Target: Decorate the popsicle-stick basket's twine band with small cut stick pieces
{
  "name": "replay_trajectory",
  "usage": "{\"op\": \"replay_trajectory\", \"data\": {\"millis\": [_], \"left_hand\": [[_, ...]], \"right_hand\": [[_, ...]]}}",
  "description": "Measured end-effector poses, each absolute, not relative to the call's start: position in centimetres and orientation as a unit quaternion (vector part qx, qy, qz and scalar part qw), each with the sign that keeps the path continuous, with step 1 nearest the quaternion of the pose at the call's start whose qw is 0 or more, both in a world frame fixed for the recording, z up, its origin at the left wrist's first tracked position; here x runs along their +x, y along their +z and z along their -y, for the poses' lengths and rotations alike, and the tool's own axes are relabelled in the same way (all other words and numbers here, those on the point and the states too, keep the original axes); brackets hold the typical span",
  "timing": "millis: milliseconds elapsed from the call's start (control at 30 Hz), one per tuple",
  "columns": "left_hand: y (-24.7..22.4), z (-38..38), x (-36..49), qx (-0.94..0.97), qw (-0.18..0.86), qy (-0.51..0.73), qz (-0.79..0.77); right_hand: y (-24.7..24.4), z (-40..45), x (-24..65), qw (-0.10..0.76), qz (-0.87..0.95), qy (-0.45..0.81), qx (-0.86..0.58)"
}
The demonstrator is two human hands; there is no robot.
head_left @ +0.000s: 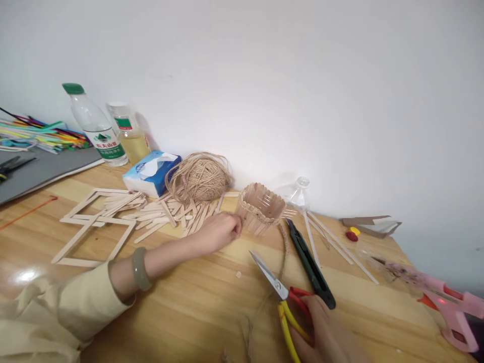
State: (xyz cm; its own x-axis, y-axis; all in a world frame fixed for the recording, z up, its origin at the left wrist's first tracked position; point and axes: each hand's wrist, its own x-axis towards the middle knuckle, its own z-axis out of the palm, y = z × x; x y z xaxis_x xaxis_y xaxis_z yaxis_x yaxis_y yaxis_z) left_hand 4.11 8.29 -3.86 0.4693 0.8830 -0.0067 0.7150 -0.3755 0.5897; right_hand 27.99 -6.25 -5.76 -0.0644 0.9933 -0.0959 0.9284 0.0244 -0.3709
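My left hand [221,231] is closed beside the lower left of a small basket [259,222] made of wooden sticks; what its fingers hold, if anything, is hidden. A braided twine cord [284,249] runs from the basket's right side down across the table. At the lower right, my right hand [325,330] is wrapped round the scissors [282,295], which have one red and one yellow handle. Their blades are closed and point up and left toward the basket. A dark green utility knife [310,264] lies just to the right of the scissors.
Loose wooden sticks [170,214], square stick frames [75,242] and a twine ball [206,176] lie on the left. Behind stand a tissue pack [151,176], a water bottle [98,128] and a yellowish bottle [132,141]. A pink glue gun [449,307] lies at far right.
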Motion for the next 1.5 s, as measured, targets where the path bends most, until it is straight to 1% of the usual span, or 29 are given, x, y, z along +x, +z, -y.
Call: {"op": "replay_trajectory", "data": {"millis": [200,333,400,467,500,533,567,700,867,1133,1233,1333,1433,1500], "left_hand": [[-4.1,-7.9,3.4,0.764,0.409,0.179,-0.466],[-3.0,-7.6,2.8,0.71,0.492,0.192,-0.466],[-2.2,-7.7,2.5,0.688,0.514,0.208,-0.468],[-1.4,-7.8,2.2,0.672,0.532,0.225,-0.464],[-1.2,-7.9,2.1,0.664,0.54,0.232,-0.462],[-0.9,-7.9,2.0,0.658,0.548,0.238,-0.459],[-0.8,-8.0,2.0,0.651,0.556,0.243,-0.456],[-0.6,-7.9,2.0,0.626,0.586,0.258,-0.445],[0.0,-7.7,2.4,0.598,0.614,0.276,-0.436],[0.1,-7.2,3.2,0.557,0.66,0.262,-0.43],[-0.2,-6.8,3.4,0.546,0.673,0.26,-0.426],[-0.2,-6.1,3.8,0.54,0.675,0.271,-0.423],[0.2,-5.4,4.3,0.538,0.673,0.276,-0.425],[0.5,-4.9,4.5,0.538,0.673,0.274,-0.427]], "right_hand": [[-5.2,3.8,29.6,0.1,0.738,0.091,-0.662],[-3.8,3.4,29.7,0.073,0.775,-0.03,-0.627],[-3.2,3.3,28.5,0.094,0.803,-0.062,-0.586],[-2.9,3.1,26.6,0.135,0.828,-0.035,-0.542],[-2.9,2.9,25.4,0.15,0.84,0.007,-0.521],[-2.9,2.6,24.2,0.151,0.852,0.077,-0.496],[-3.1,2.2,23.1,0.141,0.86,0.107,-0.478],[-4.6,0.9,20.2,0.154,0.856,0.138,-0.473],[-5.8,0.3,20.2,0.178,0.843,0.185,-0.474],[-5.1,0.4,20.5,0.223,0.786,0.287,-0.501],[-4.0,0.2,21.1,0.278,0.728,0.351,-0.52],[-2.8,-0.3,21.9,0.357,0.65,0.412,-0.53],[-1.9,-0.7,22.3,0.427,0.587,0.447,-0.523],[-1.7,-0.8,22.4,0.459,0.559,0.465,-0.511]]}}
